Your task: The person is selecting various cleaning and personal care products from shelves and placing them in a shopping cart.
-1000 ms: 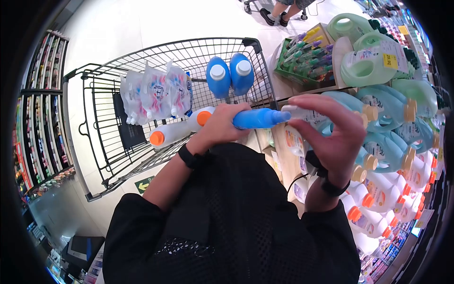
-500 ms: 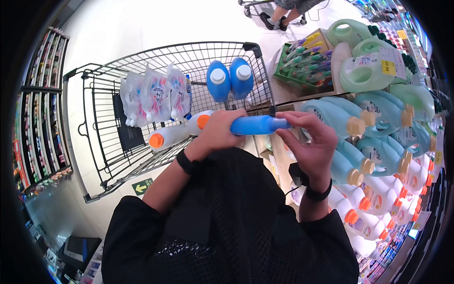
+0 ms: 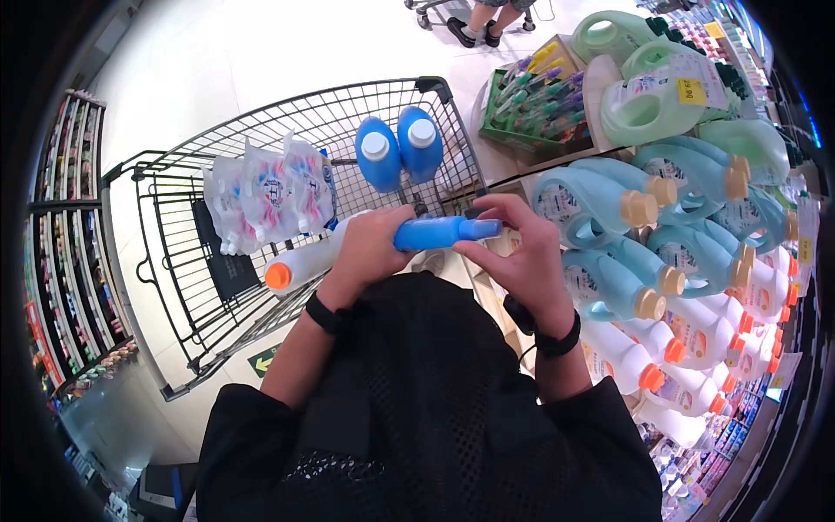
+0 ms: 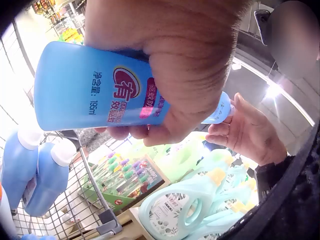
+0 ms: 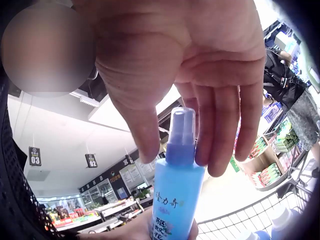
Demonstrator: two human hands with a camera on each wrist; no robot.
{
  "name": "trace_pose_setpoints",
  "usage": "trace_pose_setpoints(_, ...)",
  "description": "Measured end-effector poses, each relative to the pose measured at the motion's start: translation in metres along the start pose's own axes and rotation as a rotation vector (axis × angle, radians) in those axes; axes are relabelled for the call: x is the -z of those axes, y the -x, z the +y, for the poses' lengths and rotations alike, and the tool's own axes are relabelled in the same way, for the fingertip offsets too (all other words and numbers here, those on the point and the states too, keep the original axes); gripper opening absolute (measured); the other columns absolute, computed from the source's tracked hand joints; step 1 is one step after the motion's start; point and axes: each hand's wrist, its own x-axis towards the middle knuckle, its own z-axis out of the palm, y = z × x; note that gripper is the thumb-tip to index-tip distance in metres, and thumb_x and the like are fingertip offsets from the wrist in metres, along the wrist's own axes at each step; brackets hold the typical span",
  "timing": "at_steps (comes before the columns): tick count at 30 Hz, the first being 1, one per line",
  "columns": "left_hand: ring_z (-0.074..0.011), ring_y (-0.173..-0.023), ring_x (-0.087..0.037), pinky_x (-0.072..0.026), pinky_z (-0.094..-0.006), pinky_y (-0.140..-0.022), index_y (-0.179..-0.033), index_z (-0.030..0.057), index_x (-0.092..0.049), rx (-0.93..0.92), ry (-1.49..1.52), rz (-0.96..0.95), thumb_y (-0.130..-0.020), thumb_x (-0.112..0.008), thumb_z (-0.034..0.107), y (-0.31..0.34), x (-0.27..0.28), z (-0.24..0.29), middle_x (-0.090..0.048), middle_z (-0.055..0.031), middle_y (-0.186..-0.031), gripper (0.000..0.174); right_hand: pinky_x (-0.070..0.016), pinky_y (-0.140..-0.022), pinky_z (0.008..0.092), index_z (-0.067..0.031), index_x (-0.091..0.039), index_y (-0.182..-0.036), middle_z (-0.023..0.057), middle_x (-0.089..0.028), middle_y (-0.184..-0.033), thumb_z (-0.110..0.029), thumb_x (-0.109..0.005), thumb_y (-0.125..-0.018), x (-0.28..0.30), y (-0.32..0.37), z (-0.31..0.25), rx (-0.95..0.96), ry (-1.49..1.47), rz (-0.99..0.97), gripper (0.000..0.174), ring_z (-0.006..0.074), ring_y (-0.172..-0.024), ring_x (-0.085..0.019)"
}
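In the head view, my left hand grips a blue spray bottle round its body, its nozzle end pointing right. Printed Chinese text and "195ml" show on the bottle in the left wrist view, with fingers wrapped over its middle. A clear cap covers the sprayer. My right hand is around that cap with thumb and fingers fairly straight. In the right wrist view a gap shows between the thumb and the cap, while the fingers are close along its other side.
A shopping cart holds two blue bottles, bagged refill packs and a white bottle with an orange cap. Teal jugs and a box of small bottles stand at right. A person's legs show beyond.
My right hand has come left from beside the bottle's tip to around its cap, its fingers drawing closer together. The left hand still holds the bottle. The head view has shifted slightly.
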Motion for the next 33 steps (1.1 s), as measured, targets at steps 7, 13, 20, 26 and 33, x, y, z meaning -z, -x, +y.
trace_pose_setpoints(7, -0.0324, -0.072, -0.063, -0.0483, -0.0425, -0.062, -0.084, 0.0106, -0.060, 0.003, -0.017, -0.039, -0.068, -0.073, 0.020, 0.002, -0.002, -0.005, -0.063, -0.0092, -0.075, 0.023, -0.0501, -0.069, 0.0300, -0.0025, -0.061, -0.104, 0.0105, -0.066, -0.081, -0.016, -0.078, -0.076, 0.004, -0.008, 0.006, 0.109, 0.080, -0.163, 0.036, 0.0226, -0.076, -0.067)
trace_pose_setpoints(13, -0.0338, -0.084, -0.063, -0.0504, -0.0406, -0.072, -0.095, 0.0089, -0.061, 0.066, 0.096, -0.110, -0.067, -0.075, 0.016, 0.006, -0.004, -0.008, -0.065, -0.0122, -0.087, 0.032, -0.0470, -0.059, 0.0288, -0.0020, -0.061, -0.088, 0.0091, -0.063, -0.071, -0.016, -0.077, -0.078, 0.004, -0.020, 0.000, 0.010, 0.022, -0.304, 0.024, 0.0191, -0.064, -0.064)
trace_pose_setpoints(20, -0.0326, -0.108, -0.057, -0.0464, -0.0399, -0.091, -0.112, 0.0029, -0.055, 0.058, 0.057, 0.265, -0.073, -0.077, 0.020, 0.013, 0.007, -0.012, -0.059, -0.0139, -0.116, 0.048, -0.0470, -0.054, 0.0272, -0.0008, -0.063, -0.084, 0.0085, -0.062, -0.063, -0.020, -0.077, -0.076, 0.040, -0.051, 0.024, -0.118, 0.177, 0.010, 0.024, 0.0149, -0.056, -0.062)
trace_pose_setpoints(26, -0.0294, -0.095, -0.063, -0.0493, -0.0381, -0.083, -0.103, 0.0031, -0.060, 0.382, 0.100, 0.203, -0.077, -0.073, 0.016, 0.083, 0.008, -0.067, -0.064, -0.0120, -0.096, 0.032, -0.0545, -0.064, 0.0363, 0.0026, -0.063, -0.076, 0.0113, -0.065, -0.062, -0.027, -0.072, -0.074, 0.067, -0.125, 0.147, -0.414, 0.542, 0.163, 0.031, 0.0243, -0.065, -0.069)
trace_pose_setpoints(33, -0.0261, -0.084, -0.064, -0.0504, -0.0364, -0.075, -0.093, 0.0031, -0.062, 0.769, -0.094, 0.202, -0.080, -0.073, 0.022, 0.170, 0.006, -0.090, -0.066, -0.0108, -0.089, 0.025, -0.0560, -0.070, 0.0362, 0.0013, -0.068, -0.074, 0.0117, -0.067, -0.061, -0.014, -0.059, -0.074, 0.058, -0.182, 0.224, -0.727, 0.802, 0.055, 0.018, 0.0271, -0.064, -0.070)
